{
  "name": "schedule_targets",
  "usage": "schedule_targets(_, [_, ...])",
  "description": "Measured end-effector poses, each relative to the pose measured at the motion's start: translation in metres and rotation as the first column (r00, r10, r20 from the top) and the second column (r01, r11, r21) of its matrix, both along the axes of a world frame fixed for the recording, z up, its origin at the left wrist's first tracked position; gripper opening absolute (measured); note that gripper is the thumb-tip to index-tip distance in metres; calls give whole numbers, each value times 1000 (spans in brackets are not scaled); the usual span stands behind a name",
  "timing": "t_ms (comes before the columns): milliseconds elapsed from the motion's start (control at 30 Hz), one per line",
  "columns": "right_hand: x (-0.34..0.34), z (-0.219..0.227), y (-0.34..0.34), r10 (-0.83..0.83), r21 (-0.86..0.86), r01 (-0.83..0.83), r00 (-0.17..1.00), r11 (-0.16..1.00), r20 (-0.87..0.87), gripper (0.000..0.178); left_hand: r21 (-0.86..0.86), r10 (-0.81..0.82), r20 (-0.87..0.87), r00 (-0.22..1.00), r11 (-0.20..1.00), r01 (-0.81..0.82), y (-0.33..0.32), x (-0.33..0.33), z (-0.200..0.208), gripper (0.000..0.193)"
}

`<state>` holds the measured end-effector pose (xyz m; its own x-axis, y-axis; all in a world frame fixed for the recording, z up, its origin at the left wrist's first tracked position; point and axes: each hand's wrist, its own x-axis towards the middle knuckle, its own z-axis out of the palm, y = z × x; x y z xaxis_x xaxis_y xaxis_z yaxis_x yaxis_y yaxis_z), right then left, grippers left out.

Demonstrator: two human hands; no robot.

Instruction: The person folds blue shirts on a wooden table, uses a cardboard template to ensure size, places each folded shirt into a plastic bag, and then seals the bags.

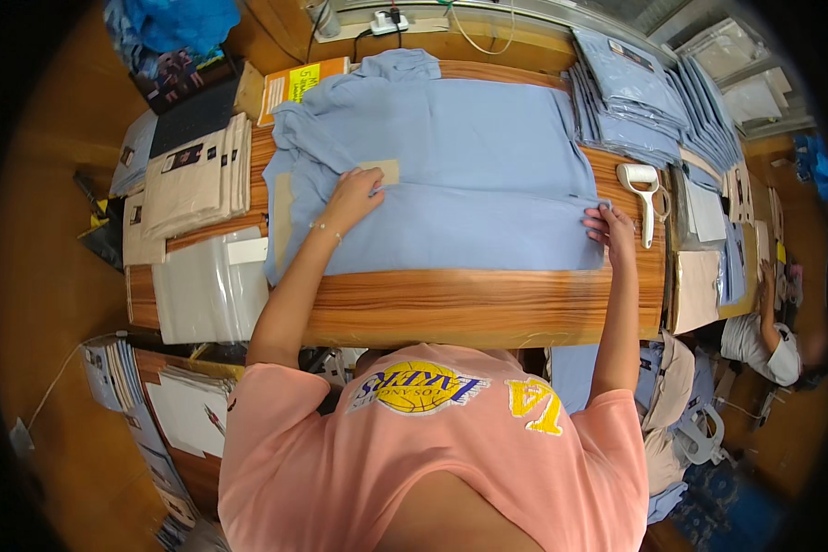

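Observation:
A light blue shirt [497,129] lies spread across the wooden table, its near side folded over in a long straight strip. My left hand [357,197] pinches the cloth near the shirt's middle left, beside a tan board [391,172] that shows partly from under the folds. At the right end of the strip, my right hand [613,228] grips the shirt's edge between thumb and fingers. Bunched fabric covers the rest of the board.
A white lint roller [642,189] lies right of the shirt. Bagged blue shirts [630,87] are stacked at the far right. Beige packed garments [193,184] and clear plastic bags [210,290] lie on the left. Another person's arm [767,304] shows at the right.

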<state>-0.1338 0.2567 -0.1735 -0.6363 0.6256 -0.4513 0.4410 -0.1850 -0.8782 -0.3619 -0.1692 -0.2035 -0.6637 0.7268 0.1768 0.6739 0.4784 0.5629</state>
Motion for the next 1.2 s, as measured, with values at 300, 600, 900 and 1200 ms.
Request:
schedule_targets(300, [-28, -47, 40, -31, 289, 7, 996, 957, 82, 18, 2, 144, -119, 982, 989, -145, 11, 1, -24, 16])
schedule_targets(600, [-22, -47, -32, -8, 866, -119, 990, 485, 140, 40, 97, 200, -171, 965, 978, -186, 9, 8, -45, 27])
schedule_targets(900, [77, -74, -76, 171, 804, -542, 840, 244, 515, 62, 57, 190, -98, 977, 981, -185, -19, 73, -56, 33])
schedule_targets(1200, [63, -23, -124, 338, 906, -208, 938, 369, 78, 53, 316, 194, 105, 975, 923, -217, -42, 125, 10, 31])
